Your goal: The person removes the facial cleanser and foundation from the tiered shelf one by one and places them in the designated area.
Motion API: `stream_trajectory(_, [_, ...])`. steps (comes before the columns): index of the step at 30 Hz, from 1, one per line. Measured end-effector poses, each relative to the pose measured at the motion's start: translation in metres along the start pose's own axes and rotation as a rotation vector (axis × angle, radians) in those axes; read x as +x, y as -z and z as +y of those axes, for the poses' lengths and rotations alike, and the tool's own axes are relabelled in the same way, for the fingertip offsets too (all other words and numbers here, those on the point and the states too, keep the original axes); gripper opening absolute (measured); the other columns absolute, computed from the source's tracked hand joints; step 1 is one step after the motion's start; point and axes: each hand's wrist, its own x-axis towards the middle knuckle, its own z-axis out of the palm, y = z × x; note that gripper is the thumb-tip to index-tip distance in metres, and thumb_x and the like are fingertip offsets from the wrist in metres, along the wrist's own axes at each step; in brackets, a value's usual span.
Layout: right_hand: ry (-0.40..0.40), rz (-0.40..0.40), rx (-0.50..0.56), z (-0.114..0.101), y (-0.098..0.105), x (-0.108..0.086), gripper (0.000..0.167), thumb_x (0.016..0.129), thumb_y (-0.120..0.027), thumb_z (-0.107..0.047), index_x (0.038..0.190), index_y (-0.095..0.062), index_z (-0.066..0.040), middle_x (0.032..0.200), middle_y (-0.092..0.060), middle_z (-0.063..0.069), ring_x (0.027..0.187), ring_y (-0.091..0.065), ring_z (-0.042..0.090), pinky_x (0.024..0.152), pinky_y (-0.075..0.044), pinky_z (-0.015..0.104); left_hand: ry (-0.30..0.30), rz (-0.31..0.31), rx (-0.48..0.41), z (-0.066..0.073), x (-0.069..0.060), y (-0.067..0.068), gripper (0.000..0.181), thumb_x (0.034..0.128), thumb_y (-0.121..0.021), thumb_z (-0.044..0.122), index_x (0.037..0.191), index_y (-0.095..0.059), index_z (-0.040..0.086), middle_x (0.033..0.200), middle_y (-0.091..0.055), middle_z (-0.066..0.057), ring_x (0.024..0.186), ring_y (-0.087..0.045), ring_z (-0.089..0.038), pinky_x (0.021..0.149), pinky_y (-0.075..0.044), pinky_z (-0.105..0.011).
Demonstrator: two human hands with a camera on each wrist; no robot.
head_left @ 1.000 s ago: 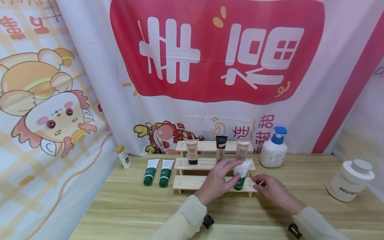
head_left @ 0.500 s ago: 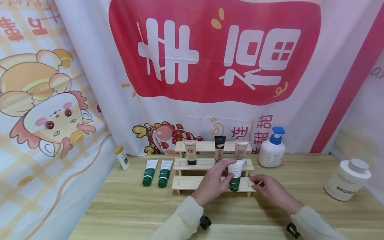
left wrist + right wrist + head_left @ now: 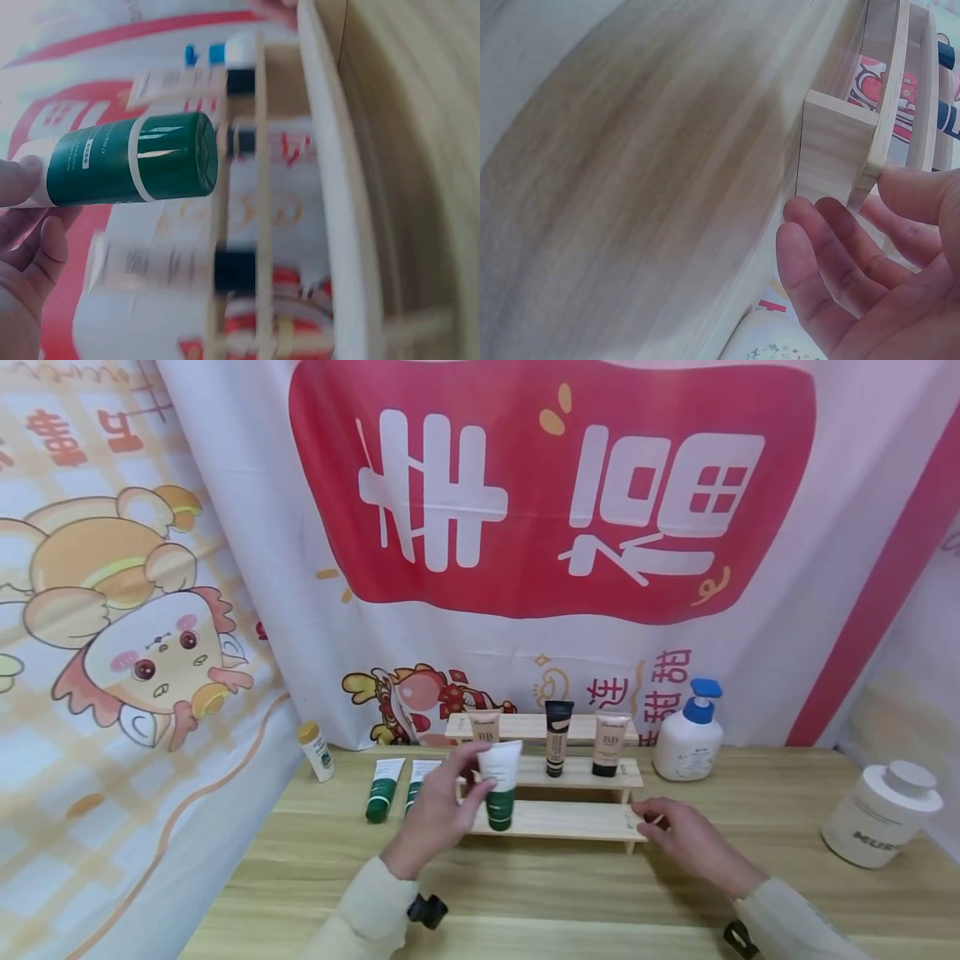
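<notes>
My left hand (image 3: 435, 810) pinches a white squeeze tube with a green cap end (image 3: 501, 785) between thumb and fingers. The tube is upright in the head view, before the left part of the three-step wooden display stand (image 3: 562, 818); whether its base touches the lowest step I cannot tell. In the left wrist view its green end (image 3: 169, 157) points away from the fingers. At the stand's right end, my right hand (image 3: 690, 839) holds the lowest step's corner, thumb on the board's edge (image 3: 874, 169). The middle step carries two beige BB cream tubes (image 3: 610, 745) and a black-topped tube (image 3: 557, 739).
Two similar green-and-white tubes (image 3: 384, 791) lie left of the stand, one partly behind my left hand. A yellow-capped bottle (image 3: 316, 752) stands farther left. Right of the stand are a blue-topped pump bottle (image 3: 687, 745) and a white jar (image 3: 879, 818). A printed curtain (image 3: 540, 677) hangs behind.
My left hand has carried the green-and-white tube leftward from the right end of the stand, uncovering the right beige tube and partly covering the left one. The right hand stays at the corner.
</notes>
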Motion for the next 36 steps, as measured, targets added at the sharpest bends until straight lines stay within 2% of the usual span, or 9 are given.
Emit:
stream_trajectory(4, [-0.011,-0.011,0.000,0.002,0.001,0.000,0.029,0.087,-0.066,-0.008,0.116,-0.063,-0.002,0.096,-0.063,0.001,0.078,-0.055,0.015,0.064,-0.049,0.029,0.041,0.039,0.031,-0.016,-0.008,0.033,0.057,0.0856,-0.067,0.005,0.136,-0.042,0.013,0.095,-0.061,-0.001,0.081,-0.057,-0.013,0.066,-0.052,-0.027])
stream_trajectory(8, [-0.028,-0.011,-0.002,0.002,0.000,0.000,0.030,0.087,-0.067,-0.008,0.117,-0.063,-0.004,0.095,-0.063,0.001,0.078,-0.055,0.014,0.065,-0.049,0.027,0.163,0.048,0.095,-0.033,-0.017,0.066,0.061,0.0838,-0.067,-0.002,0.137,-0.041,0.012,0.096,-0.059,-0.002,0.080,-0.055,-0.012,0.066,-0.052,-0.028])
stream_trajectory(11, [-0.034,-0.010,-0.001,0.003,0.000,0.001,0.031,0.087,-0.067,-0.007,0.117,-0.063,-0.004,0.095,-0.063,0.001,0.078,-0.055,0.014,0.065,-0.049,0.027,0.283,0.017,0.177,-0.047,-0.025,0.088,0.060,0.0849,-0.065,-0.002,0.137,-0.040,0.011,0.093,-0.057,-0.003,0.076,-0.053,-0.013,0.062,-0.050,-0.027])
stream_trajectory(16, [-0.044,-0.015,-0.006,0.003,0.000,0.001,0.032,0.087,-0.067,-0.008,0.118,-0.063,-0.004,0.095,-0.062,0.000,0.079,-0.055,0.014,0.065,-0.050,0.027,0.469,-0.105,0.252,-0.079,-0.040,0.112,0.056,0.0895,-0.059,0.000,0.141,-0.037,0.011,0.096,-0.057,-0.009,0.077,-0.054,-0.019,0.063,-0.049,-0.030])
stream_trajectory(21, [-0.031,-0.013,-0.014,0.003,0.001,0.001,0.032,0.087,-0.067,-0.009,0.118,-0.063,-0.004,0.095,-0.063,0.001,0.079,-0.055,0.014,0.066,-0.050,0.028,0.612,-0.218,0.282,-0.111,-0.053,0.125,0.054,0.0915,-0.055,-0.001,0.141,-0.036,0.007,0.104,-0.055,-0.015,0.085,-0.054,-0.025,0.068,-0.049,-0.038])
stream_trajectory(27, [-0.032,-0.020,-0.016,0.004,0.000,0.001,0.033,0.087,-0.067,-0.009,0.119,-0.063,-0.004,0.095,-0.062,0.000,0.079,-0.056,0.013,0.065,-0.050,0.027,0.795,-0.321,0.320,-0.141,-0.067,0.124,0.053,0.0923,-0.054,0.000,0.142,-0.035,0.005,0.111,-0.053,-0.020,0.092,-0.053,-0.028,0.072,-0.049,-0.042])
stream_trajectory(31, [-0.036,-0.025,-0.018,0.003,0.000,0.001,0.034,0.087,-0.067,-0.009,0.120,-0.062,-0.004,0.096,-0.062,0.000,0.079,-0.055,0.013,0.065,-0.050,0.027,0.853,-0.349,0.332,-0.162,-0.073,0.122,0.054,0.0923,-0.052,-0.001,0.143,-0.034,0.005,0.116,-0.053,-0.025,0.096,-0.053,-0.031,0.074,-0.048,-0.045])
stream_trajectory(36, [-0.032,-0.025,-0.013,0.002,0.000,0.001,0.033,0.087,-0.067,-0.009,0.119,-0.063,-0.005,0.097,-0.063,0.000,0.079,-0.055,0.013,0.065,-0.050,0.027,0.909,-0.368,0.313,-0.178,-0.072,0.119,0.049,0.0937,-0.050,0.000,0.140,-0.037,0.005,0.120,-0.052,-0.026,0.099,-0.053,-0.032,0.080,-0.046,-0.050])
